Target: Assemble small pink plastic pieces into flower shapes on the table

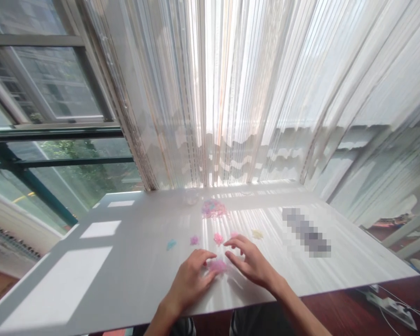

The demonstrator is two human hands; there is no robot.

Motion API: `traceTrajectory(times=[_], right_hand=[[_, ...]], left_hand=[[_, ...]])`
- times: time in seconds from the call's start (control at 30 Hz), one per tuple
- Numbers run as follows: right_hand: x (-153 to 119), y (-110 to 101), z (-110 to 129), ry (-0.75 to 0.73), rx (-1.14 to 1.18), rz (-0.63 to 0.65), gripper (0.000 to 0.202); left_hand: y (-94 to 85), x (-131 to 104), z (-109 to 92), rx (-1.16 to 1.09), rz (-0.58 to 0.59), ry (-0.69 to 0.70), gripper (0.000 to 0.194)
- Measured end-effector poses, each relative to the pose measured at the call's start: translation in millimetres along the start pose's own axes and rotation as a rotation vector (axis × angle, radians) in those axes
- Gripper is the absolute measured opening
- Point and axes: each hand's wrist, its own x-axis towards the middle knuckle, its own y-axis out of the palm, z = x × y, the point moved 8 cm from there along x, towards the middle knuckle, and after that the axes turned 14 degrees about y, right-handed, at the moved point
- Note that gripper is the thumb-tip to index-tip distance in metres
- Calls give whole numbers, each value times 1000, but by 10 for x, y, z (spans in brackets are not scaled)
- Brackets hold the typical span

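A small heap of pink-purple pieces [217, 266], too blurred to name, lies on the white table between my hands. My left hand [194, 277] rests at its left side, fingers curved and apart, thumb near its lower edge. On the upper right, my right hand [250, 261] hovers with thumb and index finger spread. Its fingertips are close to a pink cluster [218, 238] and partly cover another pink cluster [234, 235]. In the same row are a blue cluster [171, 244], a purple cluster [194, 240] and a yellow cluster [257, 233].
Farther back sits a larger mixed-colour pile [214, 208], with a clear container [191, 197] behind its left side. The white table [136, 261] stands against a sheer curtain [224, 93]. A pixelated patch covers something at right. A power strip [394, 310] lies on the floor.
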Motion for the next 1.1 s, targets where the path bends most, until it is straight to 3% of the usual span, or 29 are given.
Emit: traceTrajectory(times=[0.13,0.27,0.43,0.77,1.0,1.1], right_hand=[[-95,227,-50,-21,21,28,24],[-94,335,-100,-38,7,7,19],[-90,314,-100,-22,-3,-24,16],[-114,272,-116,-5,-22,-65,18],[-108,279,-148,-19,-3,-103,21],[-105,247,-176,12,22,-128,23]], left_hand=[[27,-41,-7,0,-92,-6,16],[29,-30,-5,-5,-108,-21,14],[58,25,-35,3,-74,-34,15],[72,-25,-5,-47,-172,-35,14],[68,-7,-69,20,-145,6,20],[69,-18,-46,13,-150,-8,14]])
